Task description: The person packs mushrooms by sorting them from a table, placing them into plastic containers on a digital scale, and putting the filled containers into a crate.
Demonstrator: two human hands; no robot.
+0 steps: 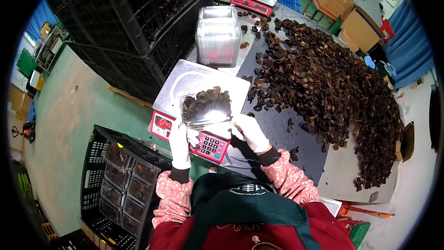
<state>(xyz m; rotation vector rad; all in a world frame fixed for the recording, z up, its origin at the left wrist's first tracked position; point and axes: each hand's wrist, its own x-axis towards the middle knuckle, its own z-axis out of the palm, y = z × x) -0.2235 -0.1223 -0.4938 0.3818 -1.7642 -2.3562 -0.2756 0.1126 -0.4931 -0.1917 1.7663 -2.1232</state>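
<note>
- Left hand (pixel 181 142), white-gloved, is gripping the clear box (pixel 207 107) at its near left corner.
- Right hand (pixel 251 132) is grasping the near right corner.
- Box is sitting over the scale (pixel 178 79); can't tell from here if it's touching.
- Dark heap (pixel 323 74) is covering much of the table (pixel 277 132) rightward.

White is worn on the left hand (pixel 181 141) and right hand (pixel 250 133). The sleeves (pixel 289 176) are patterned with pale flowers on pink and edged by black cuffs (pixel 269 156). The apron (pixel 259 210) is coloured dark green and marked with white lettering (pixel 249 189). The nearer weighing scale (pixel 172 95) is finished in red and silver. Blackish brown wood ear mushrooms (pixel 199 103) are seen through the clear plastic box (pixel 216 115); the tabletop (pixel 280 127) is toned dark and light grey.
</note>
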